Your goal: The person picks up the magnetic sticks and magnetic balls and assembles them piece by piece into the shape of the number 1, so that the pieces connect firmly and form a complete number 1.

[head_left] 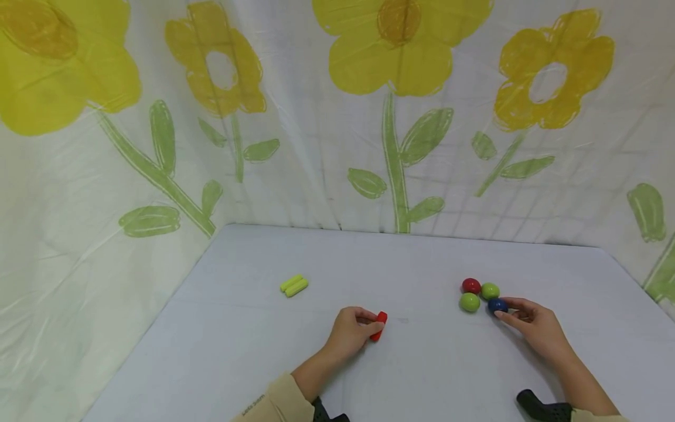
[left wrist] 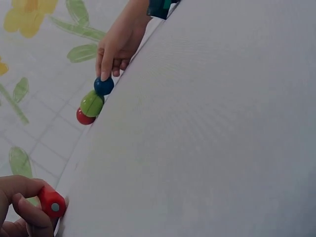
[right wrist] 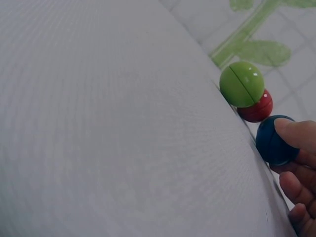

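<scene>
The head view is bright and evenly lit, with soft, diffuse light over the tabletop (head_left: 416, 375). Pale sheen and faint grid-like shadow lines cross the flowered backdrop (head_left: 295, 193). Weak, blurry-edged shadows fall along the inner sides of both forearms, beside the left hand (head_left: 348, 331) and right hand (head_left: 538, 331). Lettering on the left sleeve (head_left: 279, 401) is too small and soft to read surely. Both wrist views are dimmer and greyer, with fine fan-like ripple patterns across the white surface. In the right one, the tabletop's edge bows, the lower-left corner darkens, and small white glints dot the green ball (right wrist: 241, 84) and red ball (right wrist: 257, 108).
</scene>
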`<state>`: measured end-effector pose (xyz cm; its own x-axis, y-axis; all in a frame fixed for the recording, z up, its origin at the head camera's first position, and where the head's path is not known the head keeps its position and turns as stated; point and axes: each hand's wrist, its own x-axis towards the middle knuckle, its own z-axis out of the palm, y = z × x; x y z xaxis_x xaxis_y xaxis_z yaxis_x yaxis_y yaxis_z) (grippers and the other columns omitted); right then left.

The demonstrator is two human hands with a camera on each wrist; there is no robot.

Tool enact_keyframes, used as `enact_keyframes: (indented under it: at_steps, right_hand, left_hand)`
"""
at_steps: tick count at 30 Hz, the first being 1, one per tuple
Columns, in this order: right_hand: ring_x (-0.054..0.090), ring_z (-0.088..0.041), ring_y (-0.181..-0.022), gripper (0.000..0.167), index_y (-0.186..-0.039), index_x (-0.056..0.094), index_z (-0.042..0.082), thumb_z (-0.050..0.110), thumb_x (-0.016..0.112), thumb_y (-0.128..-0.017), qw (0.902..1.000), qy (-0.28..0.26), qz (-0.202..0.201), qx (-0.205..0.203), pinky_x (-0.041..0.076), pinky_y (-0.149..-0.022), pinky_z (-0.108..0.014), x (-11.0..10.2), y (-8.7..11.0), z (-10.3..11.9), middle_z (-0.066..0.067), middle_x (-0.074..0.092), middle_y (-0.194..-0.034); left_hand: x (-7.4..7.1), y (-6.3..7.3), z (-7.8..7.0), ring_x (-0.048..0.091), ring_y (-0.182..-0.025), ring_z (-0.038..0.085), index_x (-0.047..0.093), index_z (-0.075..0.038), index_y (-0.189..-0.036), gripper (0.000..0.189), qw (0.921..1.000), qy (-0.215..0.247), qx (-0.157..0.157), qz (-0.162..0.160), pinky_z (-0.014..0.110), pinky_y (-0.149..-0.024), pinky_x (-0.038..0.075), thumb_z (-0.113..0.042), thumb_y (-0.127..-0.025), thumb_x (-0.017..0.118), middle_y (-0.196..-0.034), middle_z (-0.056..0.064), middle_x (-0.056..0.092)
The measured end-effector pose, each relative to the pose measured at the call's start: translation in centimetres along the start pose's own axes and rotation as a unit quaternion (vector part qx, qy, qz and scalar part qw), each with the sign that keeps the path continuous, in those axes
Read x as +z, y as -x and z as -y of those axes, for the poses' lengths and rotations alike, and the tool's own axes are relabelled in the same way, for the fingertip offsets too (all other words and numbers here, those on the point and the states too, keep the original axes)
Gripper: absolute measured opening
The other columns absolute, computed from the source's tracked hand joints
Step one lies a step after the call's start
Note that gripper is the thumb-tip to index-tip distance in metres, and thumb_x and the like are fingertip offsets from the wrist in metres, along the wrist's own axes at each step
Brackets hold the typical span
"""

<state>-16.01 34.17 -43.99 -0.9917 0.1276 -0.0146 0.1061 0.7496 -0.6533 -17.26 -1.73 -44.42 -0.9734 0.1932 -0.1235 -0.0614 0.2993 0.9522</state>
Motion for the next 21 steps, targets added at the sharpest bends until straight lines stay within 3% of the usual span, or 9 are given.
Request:
enact_keyframes:
  at_steps: [7, 15, 21]
  right_hand:
    - [0.049, 0.003, -0.075, 0.061, -0.125, 0.054, -0.002, 0.045, 0.06, -0.088, 1.0, 0.002, -0.001, 0.0, 0.044, -0.064, -0.017, 0.02, -0.03, -0.01, -0.022, 0.061, -0.11]
    - [0.047, 0.006, -0.076, 0.062, -0.126, 0.053, -0.003, 0.045, 0.06, -0.088, 1.0, 0.0, 0.001, 0.001, 0.045, -0.064, -0.016, -0.11, 0.09, 0.17, -0.025, 0.059, -0.115]
    - [0.048, 0.003, -0.078, 0.062, -0.126, 0.053, -0.003, 0.046, 0.059, -0.088, 1.0, 0.003, 0.003, 0.005, 0.044, -0.064, -0.016, -0.14, 0.18, 0.29, -0.025, 0.058, -0.116]
  left_hand:
    - [0.19, 0.31, 0.07, 0.05, -0.067, 0.008, 0.066, -0.002, -0.083, 0.015, 0.9964, -0.068, 0.046, -0.023, 0.02, -0.056, 0.042, -0.013, -0.078, 0.074, -0.077, 0.003, 0.062]
    - [-0.02, 0.43, -0.21, 0.05, -0.053, 0.006, 0.061, -0.008, -0.072, 0.02, 0.9908, -0.124, 0.051, -0.021, 0.02, -0.05, 0.04, -0.022, -0.077, 0.075, -0.058, -0.003, 0.058]
    - [0.08, 0.44, -0.31, 0.048, -0.053, 0.007, 0.058, -0.009, -0.069, 0.023, 0.9896, -0.134, 0.05, -0.019, 0.02, -0.049, 0.039, -0.022, -0.077, 0.075, -0.055, -0.003, 0.054]
